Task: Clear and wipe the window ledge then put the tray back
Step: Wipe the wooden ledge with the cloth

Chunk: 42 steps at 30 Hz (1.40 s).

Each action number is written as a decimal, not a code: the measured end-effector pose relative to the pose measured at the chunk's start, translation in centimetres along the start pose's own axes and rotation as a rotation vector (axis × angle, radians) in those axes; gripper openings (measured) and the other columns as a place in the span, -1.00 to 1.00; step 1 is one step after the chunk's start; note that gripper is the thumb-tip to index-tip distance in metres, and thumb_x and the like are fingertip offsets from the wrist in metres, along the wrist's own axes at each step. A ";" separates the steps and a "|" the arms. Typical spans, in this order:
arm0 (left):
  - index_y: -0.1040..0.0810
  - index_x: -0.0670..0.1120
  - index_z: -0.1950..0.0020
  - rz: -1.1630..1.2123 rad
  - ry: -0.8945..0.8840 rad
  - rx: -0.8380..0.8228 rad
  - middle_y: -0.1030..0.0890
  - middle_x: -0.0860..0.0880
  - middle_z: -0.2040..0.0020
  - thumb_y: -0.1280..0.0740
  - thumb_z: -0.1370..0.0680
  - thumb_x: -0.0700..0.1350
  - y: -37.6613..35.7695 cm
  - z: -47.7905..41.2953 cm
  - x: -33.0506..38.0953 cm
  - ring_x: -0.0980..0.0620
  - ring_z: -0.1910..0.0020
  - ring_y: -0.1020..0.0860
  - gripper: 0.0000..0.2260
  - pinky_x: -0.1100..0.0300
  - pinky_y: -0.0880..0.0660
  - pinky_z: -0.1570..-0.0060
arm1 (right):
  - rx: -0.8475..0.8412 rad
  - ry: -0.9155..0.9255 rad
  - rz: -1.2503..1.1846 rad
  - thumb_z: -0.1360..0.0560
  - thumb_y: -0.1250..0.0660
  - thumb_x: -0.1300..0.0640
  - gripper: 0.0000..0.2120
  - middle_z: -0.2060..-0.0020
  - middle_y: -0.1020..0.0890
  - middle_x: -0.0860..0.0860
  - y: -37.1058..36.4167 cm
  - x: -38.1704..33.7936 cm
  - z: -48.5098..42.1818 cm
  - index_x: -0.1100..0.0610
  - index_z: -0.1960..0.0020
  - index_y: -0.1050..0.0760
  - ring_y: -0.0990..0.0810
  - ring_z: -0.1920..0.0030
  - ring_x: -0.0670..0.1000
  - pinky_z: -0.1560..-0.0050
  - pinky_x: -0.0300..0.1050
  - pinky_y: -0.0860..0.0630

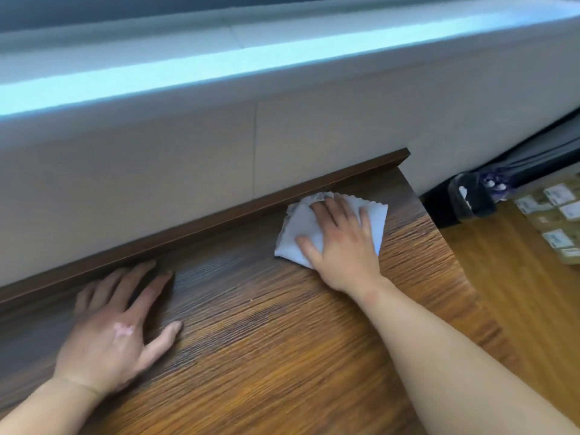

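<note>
On the wooden ledge I see my right hand laid flat, fingers straight and slightly spread, palm down on a white cloth. It presses the cloth rather than gripping it; no finger curls round an edge. The cloth is folded into a rough square with a scalloped border and lies near the ledge's far right corner, just short of the dark raised strip along the ledge's back edge. Cloth shows on both sides of the hand and past the fingertips.

My left hand rests on the bare wood toward the ledge's left, well apart from the cloth. It is flat too, fingers extended and fanned with the thumb out, and it holds nothing. Its fingertips reach close to the back strip.

Behind the ledge stands a pale panel. Off the ledge's right end, lower down on lighter wood, lie small labelled packets beside a dark object too blurred to make out. Whether the packets sit in a tray I cannot tell.
</note>
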<state>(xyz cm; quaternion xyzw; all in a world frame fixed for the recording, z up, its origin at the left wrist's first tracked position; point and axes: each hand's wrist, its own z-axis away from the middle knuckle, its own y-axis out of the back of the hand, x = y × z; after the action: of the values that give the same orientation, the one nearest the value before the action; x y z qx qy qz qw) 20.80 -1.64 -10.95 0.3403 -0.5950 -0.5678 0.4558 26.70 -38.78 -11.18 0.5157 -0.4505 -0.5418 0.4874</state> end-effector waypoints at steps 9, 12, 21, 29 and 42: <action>-0.49 -0.02 -0.43 0.049 -0.098 -0.054 -0.51 -0.15 -0.37 -0.21 -0.48 0.34 1.1 -1.9 3.5 -0.31 -0.31 -0.47 -0.36 -0.34 -0.44 -0.23 | 0.060 -0.437 -0.099 -0.61 0.00 -0.32 -0.31 -0.63 -0.18 0.02 -0.1 -1.1 -0.2 0.01 -0.64 -0.13 -0.01 -0.64 0.11 -0.56 0.37 0.04; -0.45 0.02 -0.47 0.086 -0.103 -0.069 -0.45 -0.12 -0.44 -0.22 -0.48 0.35 1.1 -4.2 5.9 -0.27 -0.37 -0.44 -0.35 -0.32 -0.45 -0.28 | 0.006 -0.230 -0.052 -0.60 -0.02 -0.32 -0.30 -0.63 -0.18 0.02 -0.5 -4.8 5.4 -0.01 -0.65 -0.13 -0.04 -0.65 0.12 -0.56 0.38 -0.02; -0.51 -0.14 -0.41 0.110 -0.108 -0.056 -0.47 -0.22 -0.42 -0.22 -0.47 0.14 -1.1 -7.2 9.2 -0.31 -0.37 -0.44 -0.42 -0.23 -0.36 -0.39 | -0.012 0.095 -0.047 -0.40 -0.29 -0.36 -0.17 -0.58 -0.31 -0.09 -1.6 -4.3 12.3 -0.03 -0.58 -0.32 -0.24 -0.60 0.06 -0.47 0.34 -0.17; -0.51 -0.14 -0.40 0.078 -0.078 -0.035 -0.47 -0.25 -0.40 -0.20 -0.51 0.23 -1.5 -6.8 9.2 -0.34 -0.35 -0.43 -0.39 -0.26 -0.33 -0.37 | 0.041 -0.441 -0.111 -0.58 -0.02 -0.36 -0.26 -0.63 -0.15 0.00 1.1 6.7 -2.8 0.01 -0.63 -0.11 -0.01 -0.64 0.09 -0.57 0.37 0.07; -0.54 -0.16 -0.36 0.099 -0.081 -0.011 -0.49 -0.25 -0.37 -0.22 -0.45 0.21 -1.3 -7.0 9.3 -0.32 -0.32 -0.44 -0.38 -0.29 -0.35 -0.32 | -0.021 -0.404 -0.050 -0.60 0.08 -0.39 -0.28 -0.66 -0.02 -0.06 0.9 1.3 1.6 -0.09 -0.66 0.01 0.14 -0.66 0.08 -0.56 0.40 0.15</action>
<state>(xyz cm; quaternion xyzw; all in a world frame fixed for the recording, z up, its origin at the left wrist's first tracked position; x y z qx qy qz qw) 23.92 -12.93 -11.21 0.2847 -0.6262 -0.5610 0.4605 25.18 -40.21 -10.34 0.4022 -0.5206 -0.6509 0.3789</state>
